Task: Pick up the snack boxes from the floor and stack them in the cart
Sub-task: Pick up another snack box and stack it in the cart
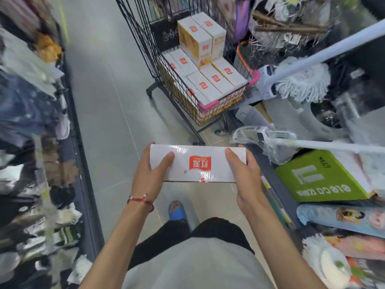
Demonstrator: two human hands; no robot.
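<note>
Snack box [198,163] held level before me, well short of the cart [208,104]. Left grip [151,174] and right grip [246,174] clasp its ends, thumbs on top. Judged stiff, light, glossy film possibly slippery; end hold suits.

Held snack box [198,152]: red logo, upside-down Chinese characters, "HONGPAI". Green carton [320,176]: white upside-down lettering, unreadable.

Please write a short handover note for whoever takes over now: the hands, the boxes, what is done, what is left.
Left hand grips the left end of one snack box, right hand the right end; it is held above the floor, short of the cart.
Done: stacked boxes lie in the cart, two upper boxes on them at the back.
Left: set the held box in the cart.
</note>
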